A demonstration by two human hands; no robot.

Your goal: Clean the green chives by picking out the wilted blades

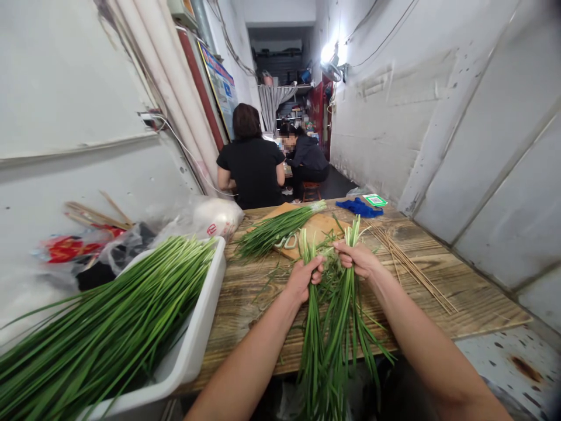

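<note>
At 5 o'clock from view centre, a slender, pale-tipped bundle of green leaves [312,318] is pinched by the left hand [304,277]; at 4 o'clock, a wider, pale-tipped bundle of green leaves [349,301] is pinched by the right hand [358,259]. Light pressure and levelled stem ends [352,232] are advised.

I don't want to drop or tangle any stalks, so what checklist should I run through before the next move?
1. Left hand closed around its green stalks: ok.
2. Right hand closed around its own bunch: ok.
3. Thin sticks outside the grip: ok, lying to the right.
4. Table between the hands free of trimmings: not ok, scraps lie there.
5. White tub holding more stalks: ok, a large heap.
6. Tip of the white-handled tool pointing away: cannot tell, only its looped handle shows clearly.
</note>
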